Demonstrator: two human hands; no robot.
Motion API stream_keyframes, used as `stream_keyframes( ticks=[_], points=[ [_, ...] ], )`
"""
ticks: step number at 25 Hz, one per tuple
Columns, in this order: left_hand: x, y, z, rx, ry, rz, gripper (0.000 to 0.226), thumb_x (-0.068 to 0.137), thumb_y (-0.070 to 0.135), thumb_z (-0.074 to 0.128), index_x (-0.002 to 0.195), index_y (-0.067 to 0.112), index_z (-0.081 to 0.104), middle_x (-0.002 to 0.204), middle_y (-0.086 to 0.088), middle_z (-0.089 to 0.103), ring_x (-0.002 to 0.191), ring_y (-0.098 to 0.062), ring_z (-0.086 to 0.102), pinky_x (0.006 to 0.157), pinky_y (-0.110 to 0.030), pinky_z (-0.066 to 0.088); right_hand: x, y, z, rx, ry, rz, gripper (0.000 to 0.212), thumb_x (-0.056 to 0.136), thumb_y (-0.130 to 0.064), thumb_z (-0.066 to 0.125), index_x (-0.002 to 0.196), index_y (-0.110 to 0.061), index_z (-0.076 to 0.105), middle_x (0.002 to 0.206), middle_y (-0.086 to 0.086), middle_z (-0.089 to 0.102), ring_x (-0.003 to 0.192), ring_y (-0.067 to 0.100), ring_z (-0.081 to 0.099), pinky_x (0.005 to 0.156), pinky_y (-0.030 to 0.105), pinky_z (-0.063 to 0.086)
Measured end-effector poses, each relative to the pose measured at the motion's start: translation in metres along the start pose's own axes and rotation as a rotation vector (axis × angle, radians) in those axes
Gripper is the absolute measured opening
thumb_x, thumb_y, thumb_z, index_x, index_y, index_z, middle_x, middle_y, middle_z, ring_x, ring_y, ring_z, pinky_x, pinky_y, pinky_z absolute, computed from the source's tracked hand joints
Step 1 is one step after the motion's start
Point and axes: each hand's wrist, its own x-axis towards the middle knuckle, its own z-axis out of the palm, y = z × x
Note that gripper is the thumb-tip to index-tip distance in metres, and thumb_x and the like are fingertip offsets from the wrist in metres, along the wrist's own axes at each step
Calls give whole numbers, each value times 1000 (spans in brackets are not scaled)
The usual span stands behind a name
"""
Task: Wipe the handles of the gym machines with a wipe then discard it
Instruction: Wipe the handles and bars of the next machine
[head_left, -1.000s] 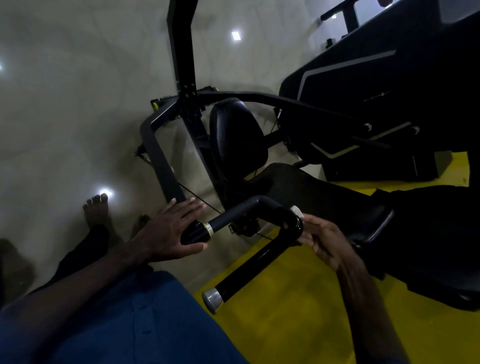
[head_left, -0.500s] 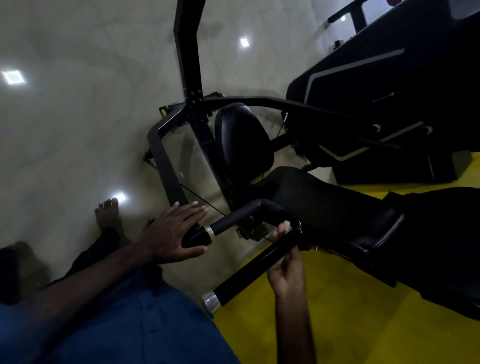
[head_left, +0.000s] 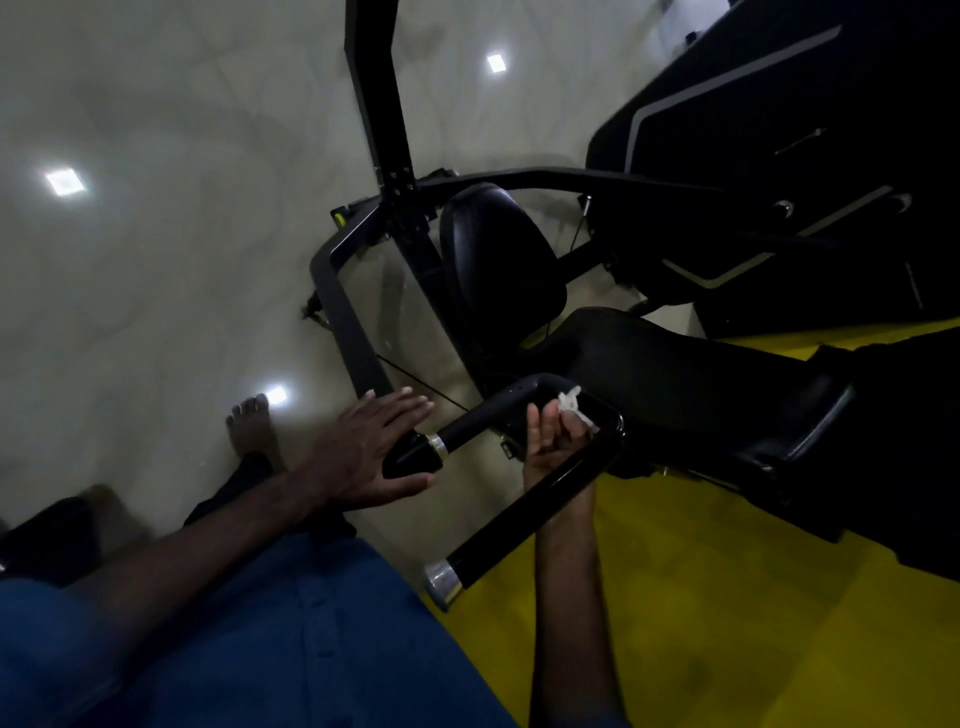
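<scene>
The wipe (head_left: 571, 408) sat crumpled in my right hand (head_left: 553, 441), fingers curled round it, against the handle (head_left: 498, 410) bend. My left hand (head_left: 363, 452) lay flat-fingered over the handle's end cap. Bare floor (head_left: 156, 260) stretched leftward.

Handle (head_left: 519, 512): black, glossy, smooth finish w/ polished silver metal end cap (head_left: 441, 578) and thin metal ring (head_left: 435, 444) at the other end. Wipe (head_left: 571, 408): white, crumpled, thin paper or cloth, can't tell which. Seat pads (head_left: 498, 260): black, smooth, slight sheen, vinyl-like. Frame (head_left: 348, 322): matt dark metal. Floor (head_left: 156, 260): pale, polished, reflects lights. Mat (head_left: 727, 623): yellow, matt. Shirt (head_left: 260, 649): blue cloth.
</scene>
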Motion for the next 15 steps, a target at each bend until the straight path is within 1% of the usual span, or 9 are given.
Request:
stream_keyframes(
  ticks=[1, 2, 5, 6, 8, 10, 11, 12, 15],
  points=[
    [0, 1, -1, 1, -1, 2, 100, 92, 87, 44, 168, 25, 26, 173, 7, 28, 162, -10, 15, 133, -50, 13, 1, 1, 0, 42, -9, 8, 54, 101, -9, 45, 57, -10, 76, 72, 6, 76, 73, 19, 79, 69, 37, 66],
    [0, 2, -1, 0, 1, 4, 99, 92, 86, 45, 168, 25, 27, 173, 7, 29, 162, -10, 15, 133, -50, 14, 4, 0, -4, 48, 15, 11, 57, 106, -6, 39, 64, -7, 76, 75, 8, 77, 74, 20, 79, 68, 38, 66],
    [0, 1, -1, -5, -2, 3, 99, 92, 87, 44, 168, 25, 27, 173, 7, 29, 162, -10, 16, 133, -51, 15, 0, -8, -15, 62, 14, 83, 32, 110, -11, 39, 104, -2, 70, 92, 9, 79, 78, 18, 79, 72, 35, 66],
    [0, 0, -1, 1, -3, 6, 100, 92, 88, 43, 168, 26, 27, 173, 7, 29, 162, -10, 16, 133, -51, 15, 0, -11, -22, 51, 15, 82, 30, 110, -13, 39, 112, -4, 67, 98, 8, 80, 78, 16, 79, 73, 32, 65],
    [0, -1, 0, 18, 1, 7, 100, 92, 89, 42, 168, 26, 26, 173, 7, 29, 162, -10, 16, 133, -51, 16, 2, -17, -25, -3, -42, 76, 31, 112, -15, 36, 127, -8, 62, 110, 5, 79, 81, 11, 78, 76, 27, 64],
    [0, -1, 1, 22, 14, 5, 100, 92, 88, 42, 168, 26, 27, 173, 6, 29, 162, -11, 16, 133, -51, 16, 17, -21, -29, -69, -74, 92, 34, 112, -14, 37, 140, -14, 56, 125, 6, 73, 90, 13, 78, 77, 29, 64],
    [0, -1, 1, 20, 18, 5, 100, 92, 88, 41, 168, 25, 27, 173, 6, 30, 162, -11, 16, 133, -51, 16, 24, -25, -30, -115, -74, 110, 35, 112, -14, 38, 142, -15, 55, 129, 8, 70, 92, 15, 78, 77, 31, 64],
    [0, -1, 2, 17, 22, 7, 100, 92, 88, 41, 168, 25, 27, 173, 5, 30, 162, -11, 17, 133, -51, 16, 28, -32, -30, -198, -70, 125, 32, 111, -14, 40, 139, -14, 57, 127, 10, 68, 92, 16, 77, 75, 30, 64],
    [0, -2, 4, 16, 34, 8, 100, 92, 89, 40, 168, 25, 27, 172, 5, 31, 162, -12, 18, 132, -52, 16, 31, -63, -29, -507, -98, 164, 22, 100, -13, 58, 119, -6, 66, 104, 8, 74, 82, 16, 75, 67, 25, 62]
  ],
)
